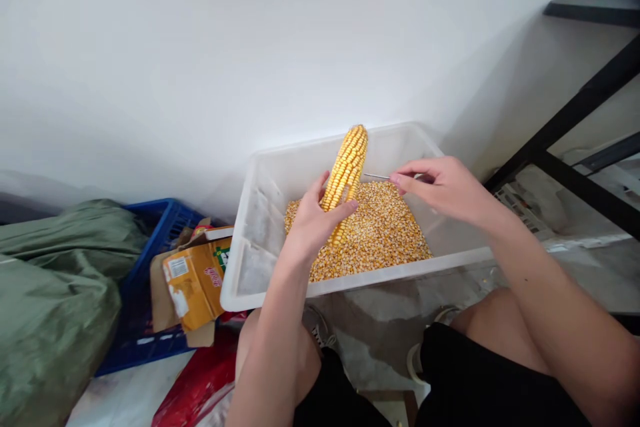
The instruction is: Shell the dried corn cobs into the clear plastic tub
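Note:
My left hand [317,217] is wrapped round the lower part of a yellow corn cob [349,160], which stands tilted with its tip up and away from me. Some kernels appear gone from a strip near my thumb. In my right hand [435,187] a thin metal rod [376,176] is pinched between thumb and fingers, its point turned left toward the cob, a small gap apart. Loose corn kernels [385,233] lie heaped below both hands in a translucent white plastic bin [260,260].
Left of the bin stand a flattened orange cardboard box [197,280] and a blue plastic crate [150,340]. Green cloth [60,293] covers much of the crate, and a red bag [205,380] lies in front. At right rises a black metal frame [565,120]. A white wall [225,47] is behind.

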A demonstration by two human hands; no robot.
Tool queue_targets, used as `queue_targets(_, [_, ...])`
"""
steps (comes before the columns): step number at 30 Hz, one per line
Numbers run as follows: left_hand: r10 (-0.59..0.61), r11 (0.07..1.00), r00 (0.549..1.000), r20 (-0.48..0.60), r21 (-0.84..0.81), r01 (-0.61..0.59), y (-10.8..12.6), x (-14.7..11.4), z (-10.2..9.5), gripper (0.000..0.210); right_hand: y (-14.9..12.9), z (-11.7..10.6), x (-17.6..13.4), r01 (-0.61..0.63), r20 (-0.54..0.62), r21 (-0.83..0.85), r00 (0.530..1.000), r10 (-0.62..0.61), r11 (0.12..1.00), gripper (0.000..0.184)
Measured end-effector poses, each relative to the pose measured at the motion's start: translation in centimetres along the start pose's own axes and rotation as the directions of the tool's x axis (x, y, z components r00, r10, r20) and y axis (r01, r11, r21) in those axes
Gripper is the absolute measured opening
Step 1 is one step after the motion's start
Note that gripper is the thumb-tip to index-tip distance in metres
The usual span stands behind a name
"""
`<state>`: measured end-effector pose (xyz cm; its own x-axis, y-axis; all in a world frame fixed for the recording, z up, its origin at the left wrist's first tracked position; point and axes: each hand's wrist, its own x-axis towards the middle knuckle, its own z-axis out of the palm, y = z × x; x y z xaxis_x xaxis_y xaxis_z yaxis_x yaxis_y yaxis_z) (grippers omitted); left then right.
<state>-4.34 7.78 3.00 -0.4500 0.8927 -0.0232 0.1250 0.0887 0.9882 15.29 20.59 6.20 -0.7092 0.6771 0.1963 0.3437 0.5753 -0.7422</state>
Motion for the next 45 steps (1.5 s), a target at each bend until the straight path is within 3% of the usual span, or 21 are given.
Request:
queue_targets(4, [-0.014,0.997,0.994,0.110,-0.070,0.022,0.6,-0.3,0.1,0.059,-1.1,-0.6,-0.5,0.034,-0.005,-0.064,0.999,-0.034,0.997,0.029])
queue_targets(8, [-0.030,0.997,0.995,0.099,-0.064,0.036,0.7,-0.5,0.2,0.048,-1.8,-0.3,-0.6,0.028,0.026,-0.116,0.999,-0.025,0.993,0.033])
queue_targets(19, [0.076,0.991,0.995,0.059,0.106,-0.082,0.6,-0.6,0.3,0.055,-2.0,0.2,-0.9,0.026,-0.007,-0.210,1.000,-0.028,0.977,0.039])
queue_targets(24, [0.092,0.988,0.994,0.059,0.119,-0.098,0.5,-0.6,0.3,0.056,-2.5,0.0,-1.2,0.059,-0.005,-0.294,0.998,-0.064,0.954,0.041])
queue_targets(35, [0.122,0.976,0.992,0.036,0.176,-0.126,0.6,-0.5,0.4,0.054,-2.5,-0.3,-1.4,0.063,0.008,-0.311,0.998,-0.063,0.948,0.047])
queue_targets(45, [0.169,0.955,0.984,0.052,0.237,-0.177,0.5,-0.6,0.5,0.061,-4.7,0.0,-2.3,0.088,0.013,-0.487,0.996,-0.093,0.869,0.049])
